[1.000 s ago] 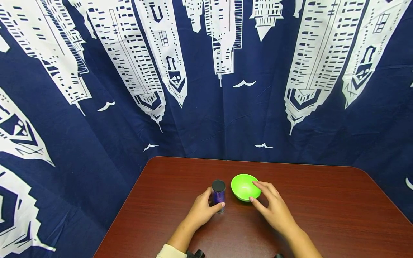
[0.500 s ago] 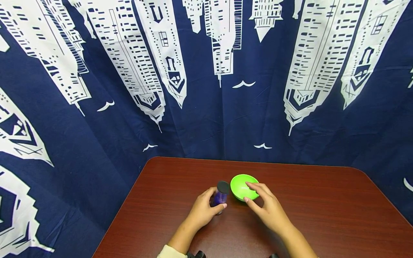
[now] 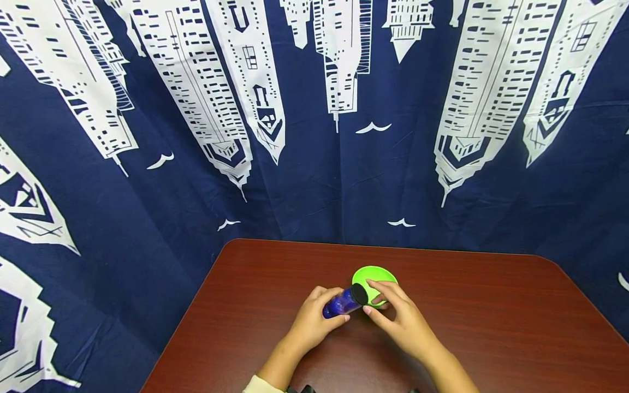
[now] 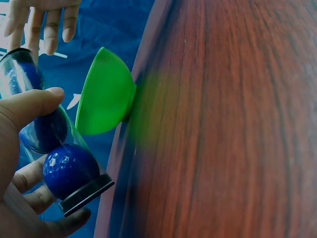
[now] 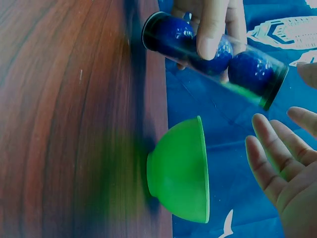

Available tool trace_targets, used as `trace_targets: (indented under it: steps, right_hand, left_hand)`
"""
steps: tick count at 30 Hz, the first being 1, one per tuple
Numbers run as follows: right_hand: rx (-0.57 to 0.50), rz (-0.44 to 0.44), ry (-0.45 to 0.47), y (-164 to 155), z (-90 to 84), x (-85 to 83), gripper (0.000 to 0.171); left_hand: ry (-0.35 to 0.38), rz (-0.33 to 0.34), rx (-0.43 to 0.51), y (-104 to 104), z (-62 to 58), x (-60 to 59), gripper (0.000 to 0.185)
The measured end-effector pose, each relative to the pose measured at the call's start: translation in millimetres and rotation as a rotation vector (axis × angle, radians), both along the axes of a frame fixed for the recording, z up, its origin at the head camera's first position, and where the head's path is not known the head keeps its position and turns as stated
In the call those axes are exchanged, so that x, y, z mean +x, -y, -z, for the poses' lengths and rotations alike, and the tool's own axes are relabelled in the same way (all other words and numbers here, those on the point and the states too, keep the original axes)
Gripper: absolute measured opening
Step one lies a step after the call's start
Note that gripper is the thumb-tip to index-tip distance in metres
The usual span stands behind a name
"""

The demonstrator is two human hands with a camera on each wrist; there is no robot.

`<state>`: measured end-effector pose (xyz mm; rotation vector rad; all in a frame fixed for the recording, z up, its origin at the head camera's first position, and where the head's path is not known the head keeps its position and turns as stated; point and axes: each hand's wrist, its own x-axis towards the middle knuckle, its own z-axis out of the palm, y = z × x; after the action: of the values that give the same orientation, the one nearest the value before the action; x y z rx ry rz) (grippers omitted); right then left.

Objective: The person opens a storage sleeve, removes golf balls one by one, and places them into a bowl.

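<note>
My left hand (image 3: 313,319) grips a clear plastic tube (image 3: 340,305) with black end caps, raised off the table and tilted so its upper cap (image 3: 360,294) points right. In the right wrist view three dimpled blue golf balls (image 5: 250,69) show inside the tube. My right hand (image 3: 405,323) hovers beside that cap, fingers spread and thumb apart, with a small gap from the tube in the right wrist view. A bright green bowl (image 3: 372,273) stands upright on the table just behind the hands, partly covered by the right fingers and the cap in the head view.
The reddish-brown wooden table (image 3: 491,316) extends to both sides, with rounded far corners. Behind it hangs a navy cloth (image 3: 304,202) printed with white upside-down buildings and birds.
The tube, upright at first, has been lifted and tipped over to the right by my left hand. My right hand has shifted slightly left, closer to the tube's cap. The bowl stays put.
</note>
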<state>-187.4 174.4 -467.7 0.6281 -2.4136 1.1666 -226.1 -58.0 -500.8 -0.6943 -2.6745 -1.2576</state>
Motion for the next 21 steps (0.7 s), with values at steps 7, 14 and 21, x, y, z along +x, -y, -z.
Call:
trace_targets:
  steps: [7, 14, 21]
  right_hand:
    - [-0.016, -0.059, 0.021, 2.8, 1.1, 4.0, 0.053]
    - [0.039, -0.092, -0.084, 2.0, 4.5, 2.6, 0.052]
    - [0.06, -0.139, -0.056, -1.3, 2.3, 2.0, 0.049]
  left_hand:
    - [0.003, 0.039, -0.005, -2.2, -0.3, 2.9, 0.054]
    - [-0.019, 0.076, -0.043, -1.4, -1.8, 3.1, 0.052]
    - [-0.049, 0.128, -0.083, 1.4, -2.0, 2.2, 0.051]
